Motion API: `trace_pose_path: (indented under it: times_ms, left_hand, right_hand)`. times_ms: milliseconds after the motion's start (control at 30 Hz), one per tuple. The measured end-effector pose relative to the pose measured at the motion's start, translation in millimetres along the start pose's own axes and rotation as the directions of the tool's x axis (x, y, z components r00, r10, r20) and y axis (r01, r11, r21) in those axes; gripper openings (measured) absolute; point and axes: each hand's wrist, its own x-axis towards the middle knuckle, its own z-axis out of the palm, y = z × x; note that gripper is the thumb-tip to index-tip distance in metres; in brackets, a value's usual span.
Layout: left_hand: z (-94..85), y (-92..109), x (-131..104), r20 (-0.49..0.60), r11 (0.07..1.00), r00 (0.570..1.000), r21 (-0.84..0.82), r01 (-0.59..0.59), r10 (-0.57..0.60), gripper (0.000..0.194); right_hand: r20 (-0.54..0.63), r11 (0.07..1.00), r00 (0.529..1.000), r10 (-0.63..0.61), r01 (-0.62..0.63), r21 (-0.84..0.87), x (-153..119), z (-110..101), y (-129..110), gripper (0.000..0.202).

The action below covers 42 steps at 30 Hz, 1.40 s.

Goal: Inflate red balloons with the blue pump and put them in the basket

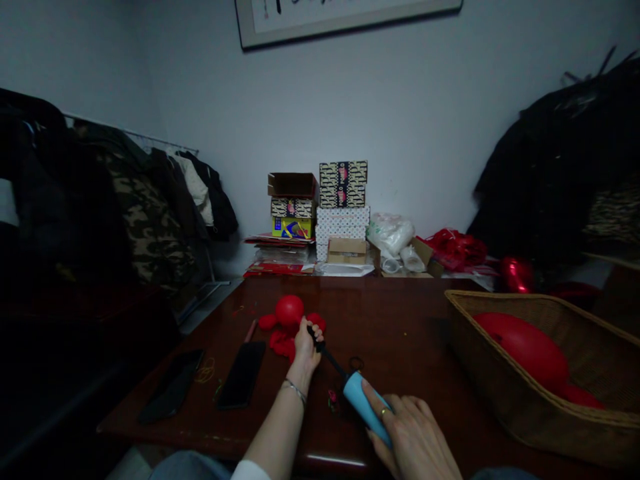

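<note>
Both hands are closed on a hand balloon pump with a light blue barrel and a black rod. My right hand, wearing a ring, wraps the blue barrel near the table's front edge. At the pump's far black end, the fingers of my left hand are curled tight. Just beyond them is a small, round red balloon; whether its neck is on the pump is hidden by my fingers. Limp red balloons lie on the table beside my left hand.
A wicker basket holding a large red balloon stands at the right. Two dark phones and yellow rubber bands lie left on the brown table. Stacked boxes are at the back; clothes hang left.
</note>
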Motion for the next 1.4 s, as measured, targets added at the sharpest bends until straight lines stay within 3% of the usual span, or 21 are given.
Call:
trace_pose_path:
  times_ms: [500, 833, 1133, 1267, 1400]
  left_hand:
    - [5.1, -26, -27, 0.062, 0.998, 0.996, -0.005, 0.06, -0.059, 0.029]
    - [-9.2, -11, -23, 0.211, 0.956, 0.959, -0.186, 0.228, -0.188, 0.01]
    - [-15.4, -2, -25, 0.284, 0.947, 0.939, -0.193, 0.255, -0.195, 0.019]
    - [-9.2, -5, -27, 0.276, 0.945, 0.946, -0.228, 0.234, -0.168, 0.021]
    - [-1.8, -12, -27, 0.185, 0.967, 0.975, -0.202, 0.158, -0.121, 0.027]
  right_hand:
    - [0.082, 0.997, 0.994, 0.078, -0.077, -0.024, 42, -8, -21, 0.055]
    - [0.138, 0.993, 0.985, 0.104, -0.111, 0.049, 40, -9, -20, 0.056]
    - [0.16, 0.983, 0.98, 0.119, -0.139, 0.123, 40, -10, -17, 0.059]
    - [0.154, 0.988, 0.981, 0.121, -0.134, 0.076, 42, -9, -21, 0.058]
    - [0.118, 0.993, 0.986, 0.116, -0.119, 0.023, 44, -8, -24, 0.058]
